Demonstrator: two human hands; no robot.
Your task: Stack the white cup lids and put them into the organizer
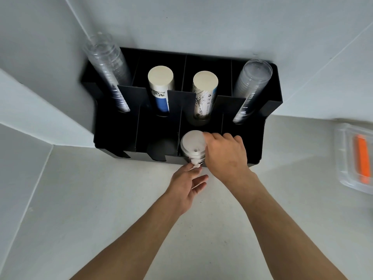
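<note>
A stack of white cup lids (pixel 192 146) stands in the front row of the black organizer (pixel 270 110), in the third compartment from the left. My right hand (pixel 226 156) curls around the stack's right side, fingers touching the top lid. Below the organizer's front slot, my left hand (pixel 186 183) pinches the lowest lids with thumb and forefinger, its other fingers spread.
The organizer's back row holds two stacks of clear cups (pixel 108 71) (pixel 252 87) at the ends and two stacks of paper cups (pixel 160 87) (pixel 204 93) between them. A clear plastic box with an orange item (pixel 361 158) lies at the right edge. The organizer stands against a white wall.
</note>
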